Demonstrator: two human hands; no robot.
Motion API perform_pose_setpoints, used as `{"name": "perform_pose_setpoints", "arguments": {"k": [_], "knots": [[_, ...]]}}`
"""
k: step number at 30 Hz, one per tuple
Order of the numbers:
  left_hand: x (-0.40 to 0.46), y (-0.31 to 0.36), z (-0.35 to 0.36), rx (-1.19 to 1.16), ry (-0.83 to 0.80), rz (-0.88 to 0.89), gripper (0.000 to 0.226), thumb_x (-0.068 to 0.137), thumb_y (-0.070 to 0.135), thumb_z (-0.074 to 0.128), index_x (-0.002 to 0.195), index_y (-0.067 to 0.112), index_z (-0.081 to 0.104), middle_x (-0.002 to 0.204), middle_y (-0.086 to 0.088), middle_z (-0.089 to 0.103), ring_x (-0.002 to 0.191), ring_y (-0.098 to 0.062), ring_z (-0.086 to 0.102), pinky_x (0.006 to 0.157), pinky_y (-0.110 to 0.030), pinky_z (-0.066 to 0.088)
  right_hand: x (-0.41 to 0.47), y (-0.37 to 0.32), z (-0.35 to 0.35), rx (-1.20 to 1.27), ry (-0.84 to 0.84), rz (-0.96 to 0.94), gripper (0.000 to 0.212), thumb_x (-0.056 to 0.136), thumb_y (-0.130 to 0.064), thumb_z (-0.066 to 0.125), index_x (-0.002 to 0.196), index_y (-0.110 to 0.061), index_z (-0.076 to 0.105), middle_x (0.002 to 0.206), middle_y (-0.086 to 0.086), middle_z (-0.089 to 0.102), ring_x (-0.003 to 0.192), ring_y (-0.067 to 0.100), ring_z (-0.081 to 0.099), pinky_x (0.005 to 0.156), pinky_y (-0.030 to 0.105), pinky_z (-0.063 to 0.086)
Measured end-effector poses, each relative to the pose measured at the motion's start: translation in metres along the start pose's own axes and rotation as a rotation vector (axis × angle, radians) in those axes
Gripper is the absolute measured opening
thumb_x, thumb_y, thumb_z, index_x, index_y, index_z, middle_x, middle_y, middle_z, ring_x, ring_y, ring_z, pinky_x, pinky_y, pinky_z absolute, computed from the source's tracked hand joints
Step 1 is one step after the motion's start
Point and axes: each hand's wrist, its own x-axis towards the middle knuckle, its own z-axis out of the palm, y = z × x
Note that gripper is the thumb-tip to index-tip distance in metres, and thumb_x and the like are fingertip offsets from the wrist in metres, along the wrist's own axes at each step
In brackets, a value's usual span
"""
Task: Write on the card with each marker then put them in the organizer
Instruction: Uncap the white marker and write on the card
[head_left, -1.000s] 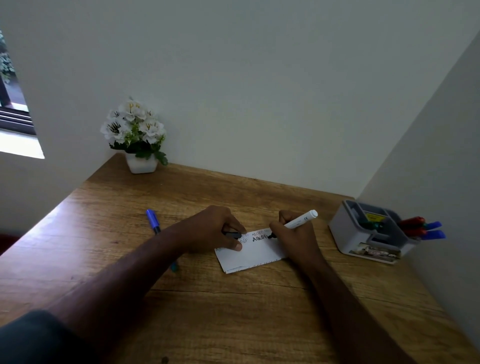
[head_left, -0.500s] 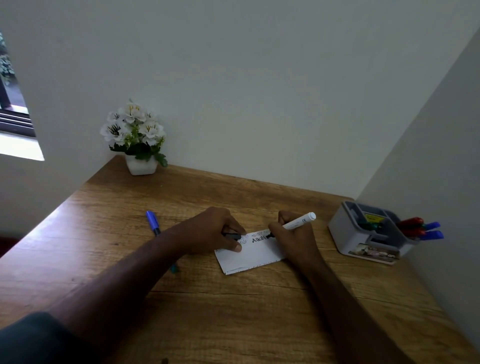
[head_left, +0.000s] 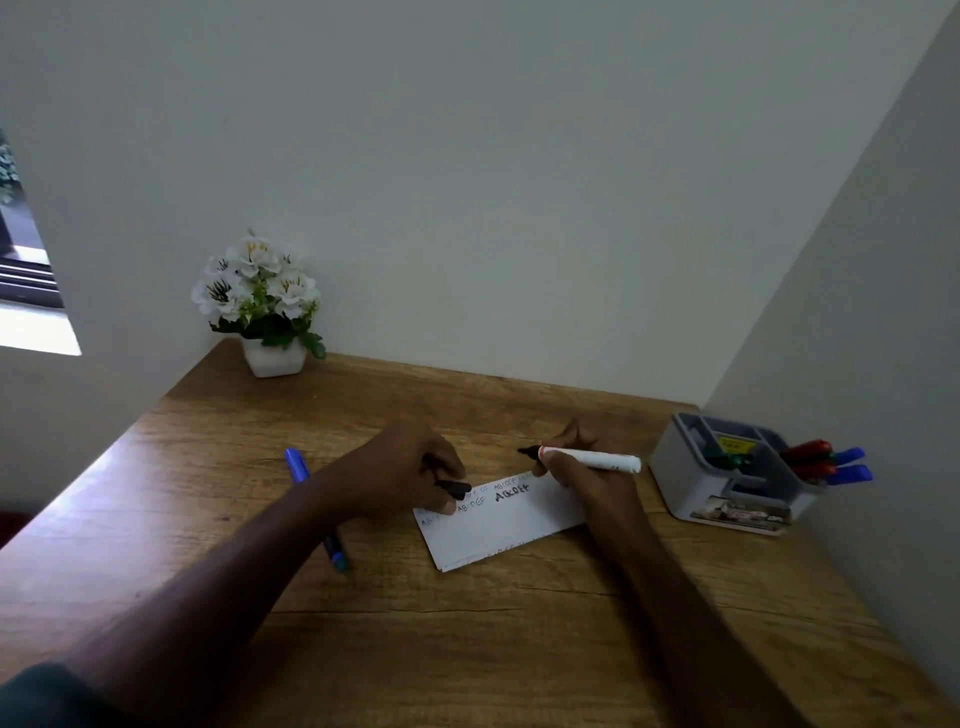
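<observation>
A white card (head_left: 506, 525) lies on the wooden desk (head_left: 467, 649), with lines of handwriting along its far edge. My right hand (head_left: 576, 475) grips a white marker (head_left: 597, 460), its black tip lifted off the card and pointing left. My left hand (head_left: 410, 470) rests on the card's left end and pinches a black cap (head_left: 454, 487). A blue marker (head_left: 311, 506) lies on the desk, partly hidden under my left forearm. The grey organizer (head_left: 727, 478) stands at the right and holds red, blue and green markers (head_left: 826, 460).
A white pot of white flowers (head_left: 260, 306) stands at the desk's far left corner. Walls close the desk at the back and right. A window opening shows at the far left.
My right hand has lifted the marker's tip off the card and turned the marker nearly level. The black written line is longer than a second ago. My left hand has stayed put.
</observation>
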Motion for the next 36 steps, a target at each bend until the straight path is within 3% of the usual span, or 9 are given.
{"name": "perform_pose_setpoints", "arguments": {"k": [4, 7, 12, 17, 23, 28, 30, 33, 36], "knots": [[-0.003, 0.004, -0.002, -0.099, 0.056, 0.035, 0.019, 0.082, 0.02, 0.074, 0.1, 0.025, 0.075, 0.089, 0.016, 0.07, 0.081, 0.004, 0.058, 0.064, -0.011, 0.044, -0.001, -0.005, 0.003, 0.028, -0.079, -0.054, 0.017, 0.087, -0.017, 0.07, 0.084, -0.003, 0.062, 0.076, 0.005, 0.072, 0.081, 0.021, 0.07, 0.079, 0.039, 0.053], [-0.005, 0.008, -0.002, -0.127, 0.133, 0.059, 0.017, 0.087, 0.021, 0.068, 0.102, 0.027, 0.072, 0.097, 0.015, 0.068, 0.09, 0.003, 0.057, 0.07, -0.007, 0.044, -0.002, -0.008, 0.004, 0.115, -0.078, -0.066, 0.017, 0.089, -0.01, 0.069, 0.087, 0.004, 0.059, 0.075, 0.012, 0.071, 0.069, 0.013, 0.063, 0.071, 0.029, 0.051], [-0.007, 0.013, -0.002, -0.198, 0.158, 0.061, 0.016, 0.09, 0.021, 0.065, 0.103, 0.027, 0.07, 0.098, 0.007, 0.069, 0.092, -0.002, 0.059, 0.072, -0.005, 0.042, -0.003, -0.007, 0.004, 0.17, -0.079, -0.035, 0.023, 0.086, -0.014, 0.073, 0.081, 0.005, 0.06, 0.068, 0.002, 0.068, 0.068, 0.006, 0.064, 0.065, 0.015, 0.05], [-0.008, 0.02, -0.001, -0.262, 0.164, 0.095, 0.016, 0.09, 0.018, 0.065, 0.1, 0.028, 0.071, 0.094, -0.003, 0.07, 0.091, -0.011, 0.061, 0.076, -0.006, 0.044, -0.004, -0.011, 0.008, 0.158, -0.126, -0.064, 0.021, 0.078, -0.024, 0.071, 0.073, -0.007, 0.059, 0.067, 0.003, 0.067, 0.068, 0.008, 0.062, 0.064, 0.017, 0.047], [-0.009, 0.027, 0.001, -0.296, 0.13, 0.092, 0.014, 0.089, 0.019, 0.066, 0.101, 0.024, 0.072, 0.094, 0.005, 0.071, 0.092, -0.006, 0.062, 0.076, -0.006, 0.045, -0.007, -0.012, 0.011, 0.14, -0.174, -0.082, 0.018, 0.08, -0.024, 0.073, 0.073, -0.01, 0.064, 0.072, 0.007, 0.07, 0.07, 0.011, 0.063, 0.064, 0.021, 0.048], [-0.011, 0.028, 0.0, -0.364, 0.148, 0.064, 0.012, 0.089, 0.018, 0.065, 0.099, 0.021, 0.073, 0.093, 0.002, 0.071, 0.089, -0.013, 0.063, 0.073, -0.02, 0.047, -0.008, -0.017, 0.01, 0.245, -0.215, -0.057, 0.037, 0.079, -0.023, 0.079, 0.089, 0.007, 0.06, 0.077, 0.013, 0.073, 0.068, 0.017, 0.061, 0.064, 0.028, 0.049], [-0.011, 0.029, -0.001, -0.413, 0.147, 0.044, 0.011, 0.089, 0.018, 0.066, 0.097, 0.02, 0.073, 0.092, 0.0, 0.071, 0.088, -0.016, 0.064, 0.075, -0.024, 0.049, -0.008, -0.017, 0.01, 0.264, -0.219, -0.027, 0.034, 0.078, -0.027, 0.081, 0.085, 0.001, 0.063, 0.078, 0.014, 0.072, 0.069, 0.019, 0.06, 0.066, 0.033, 0.048], [-0.012, 0.033, 0.0, -0.472, 0.143, 0.039, 0.01, 0.089, 0.016, 0.065, 0.096, 0.017, 0.073, 0.084, 0.004, 0.071, 0.075, -0.005, 0.063, 0.065, -0.015, 0.049, -0.006, -0.017, 0.011, 0.323, -0.23, -0.001, 0.021, 0.072, -0.034, 0.081, 0.075, -0.018, 0.067, 0.074, 0.012, 0.069, 0.069, 0.022, 0.056, 0.065, 0.033, 0.046], [-0.011, 0.034, 0.002, -0.519, 0.163, 0.02, 0.01, 0.089, 0.015, 0.065, 0.095, 0.017, 0.072, 0.078, 0.004, 0.07, 0.069, 0.0, 0.06, 0.06, -0.013, 0.046, -0.006, -0.018, 0.011, 0.372, -0.246, 0.0, 0.016, 0.072, -0.033, 0.08, 0.071, -0.023, 0.067, 0.074, 0.013, 0.068, 0.067, 0.023, 0.053, 0.065, 0.031, 0.047]]}}
